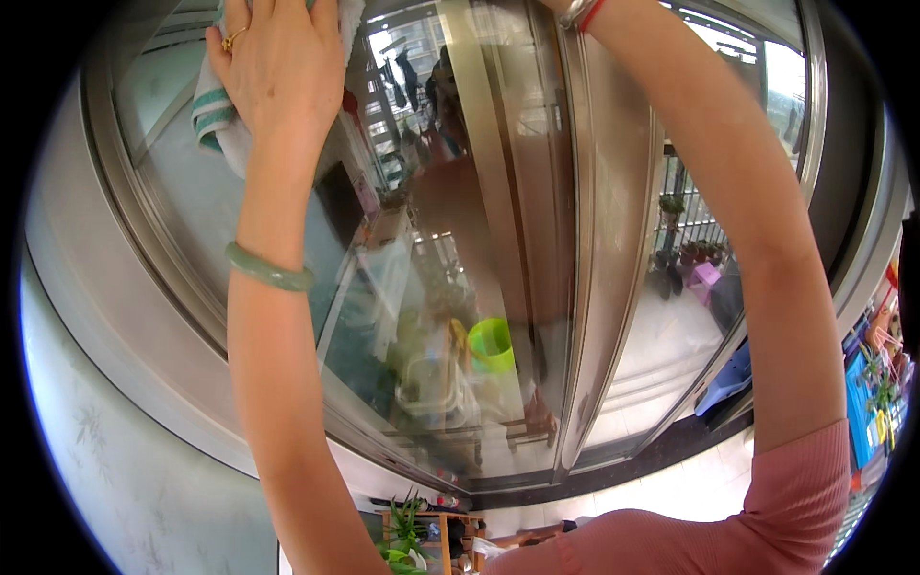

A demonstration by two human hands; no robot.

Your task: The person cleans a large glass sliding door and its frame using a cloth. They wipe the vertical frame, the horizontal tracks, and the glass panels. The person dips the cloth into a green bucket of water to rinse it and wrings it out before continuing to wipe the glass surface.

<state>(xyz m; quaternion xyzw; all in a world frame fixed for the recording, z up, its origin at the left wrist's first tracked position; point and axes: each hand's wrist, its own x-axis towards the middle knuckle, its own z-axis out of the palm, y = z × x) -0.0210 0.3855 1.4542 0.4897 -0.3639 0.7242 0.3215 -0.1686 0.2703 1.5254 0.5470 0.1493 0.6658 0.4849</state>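
Observation:
My left hand (278, 62) is raised high and presses a white cloth with green stripes (218, 120) flat against the glass pane (192, 182) of a sliding door. The fingers lie spread over the cloth, a ring on one finger and a green bangle on the wrist. My right arm reaches up along the metal door frame (599, 240). The right hand itself is cut off at the top edge; only the wrist with a silver and a red band (580, 11) shows.
The glass reflects a room and a person. Behind it stand a bright green bucket (491, 343) and potted plants (685, 254) on a balcony. A pale patterned wall (115, 479) lies at left, a small wooden plant stand (422, 532) below, colourful items (877, 383) at right.

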